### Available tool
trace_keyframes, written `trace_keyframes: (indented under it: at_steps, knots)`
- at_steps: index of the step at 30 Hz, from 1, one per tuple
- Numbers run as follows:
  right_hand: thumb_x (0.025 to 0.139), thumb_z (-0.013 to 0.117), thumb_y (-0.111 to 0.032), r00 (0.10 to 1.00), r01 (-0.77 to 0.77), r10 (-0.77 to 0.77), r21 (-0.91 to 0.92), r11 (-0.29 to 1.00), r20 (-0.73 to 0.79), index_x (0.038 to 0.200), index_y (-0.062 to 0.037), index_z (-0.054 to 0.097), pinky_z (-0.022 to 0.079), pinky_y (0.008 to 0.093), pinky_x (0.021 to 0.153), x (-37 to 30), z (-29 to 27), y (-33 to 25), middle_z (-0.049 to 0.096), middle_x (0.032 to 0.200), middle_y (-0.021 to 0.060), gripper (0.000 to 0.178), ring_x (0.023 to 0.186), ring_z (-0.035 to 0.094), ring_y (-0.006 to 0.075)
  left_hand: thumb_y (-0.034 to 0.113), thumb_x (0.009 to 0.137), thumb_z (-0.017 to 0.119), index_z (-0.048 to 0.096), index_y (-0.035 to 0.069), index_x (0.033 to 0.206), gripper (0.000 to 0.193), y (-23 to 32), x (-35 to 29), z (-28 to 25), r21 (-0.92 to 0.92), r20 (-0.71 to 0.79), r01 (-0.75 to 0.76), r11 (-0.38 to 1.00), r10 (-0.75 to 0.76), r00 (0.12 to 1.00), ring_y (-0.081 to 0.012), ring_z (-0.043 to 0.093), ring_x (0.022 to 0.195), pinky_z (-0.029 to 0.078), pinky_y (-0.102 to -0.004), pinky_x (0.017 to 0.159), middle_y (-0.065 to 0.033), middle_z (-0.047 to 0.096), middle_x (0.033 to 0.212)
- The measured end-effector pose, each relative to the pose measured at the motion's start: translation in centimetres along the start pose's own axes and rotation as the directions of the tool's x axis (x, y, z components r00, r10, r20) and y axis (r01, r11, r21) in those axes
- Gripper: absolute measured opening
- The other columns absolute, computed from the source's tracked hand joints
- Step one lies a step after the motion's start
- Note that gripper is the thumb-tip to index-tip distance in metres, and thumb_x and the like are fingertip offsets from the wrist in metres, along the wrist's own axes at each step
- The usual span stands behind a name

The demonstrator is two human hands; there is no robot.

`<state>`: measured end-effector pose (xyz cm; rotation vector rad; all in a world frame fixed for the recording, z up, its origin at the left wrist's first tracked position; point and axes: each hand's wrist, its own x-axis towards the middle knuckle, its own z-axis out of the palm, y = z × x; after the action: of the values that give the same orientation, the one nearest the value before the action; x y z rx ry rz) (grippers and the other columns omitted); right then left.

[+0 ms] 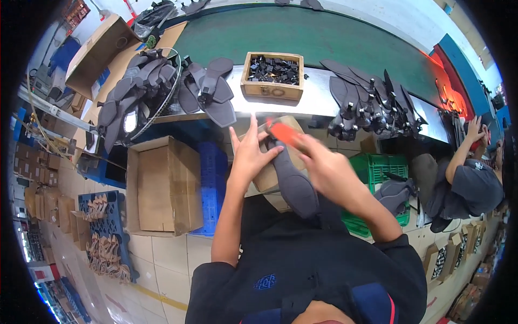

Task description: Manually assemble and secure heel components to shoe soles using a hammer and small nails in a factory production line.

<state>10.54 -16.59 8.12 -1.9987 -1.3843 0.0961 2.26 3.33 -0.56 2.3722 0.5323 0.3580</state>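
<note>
A dark grey shoe sole (294,186) lies slanted in front of my body, its wide end toward me. My left hand (250,150) is at its far, narrow end, fingers spread and the thumb against the sole. In my right hand (332,170) is an orange-red tool (286,133), gripped just above that far end. Motion blurs the tool, and its exact kind is unclear. Beneath the sole is a tan block-like support (264,175), partly hidden. Beyond my hands, a wooden box (271,92) holds many small black pieces (273,70).
Heeled soles are piled on the bench at left (137,81) and right (367,105). A green conveyor belt (302,32) runs behind. Beside my left arm stand a cardboard box (164,186) and a blue crate (213,183). A green crate (386,167) and another person (475,178) are at right.
</note>
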Motion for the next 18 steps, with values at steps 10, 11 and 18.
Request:
trace_keyframes:
  at_steps: [10,11,18]
  knots:
    - [0.094,0.056,-0.003,0.997,0.058,-0.059,-0.012,0.998,-0.042,0.12,0.0025,0.055,0.053,0.0473,0.071,-0.9,-0.6,0.1,0.063,0.104,0.0288,0.027,0.085,0.063,0.0463,0.04,0.081,0.072,0.07,0.028,0.122,0.042,-0.9,-1.3,0.7,0.094,-0.073,-0.1,0.991,0.107,0.992,-0.0249,0.044,0.138,-0.005,-0.065,0.116,0.0009,0.069,0.121]
    - [0.094,0.057,-0.005,0.999,-0.039,0.037,0.065,0.997,0.035,0.122,0.0023,0.054,0.053,0.0454,0.072,-0.8,-0.6,0.4,0.064,0.099,0.0273,0.029,0.085,0.064,0.0459,0.038,0.082,0.072,0.071,0.026,0.119,0.039,-1.3,-1.7,0.9,0.102,-0.105,-0.136,0.985,0.146,0.984,-0.0251,0.046,0.137,-0.006,-0.0659,0.115,0.0004,0.07,0.117]
    - [0.092,0.063,-0.01,0.983,0.174,-0.177,-0.049,0.984,-0.057,0.132,-0.003,0.054,0.054,0.0416,0.066,2.3,-0.1,4.4,0.066,0.095,0.0176,0.042,0.078,0.067,0.0364,0.012,0.087,0.068,0.07,-0.003,0.107,0.025,3.7,-6.6,-2.3,-0.68,0.085,-0.157,0.716,0.29,0.953,-0.0233,0.071,0.091,0.054,-0.0284,0.077,-0.015,0.073,0.1]
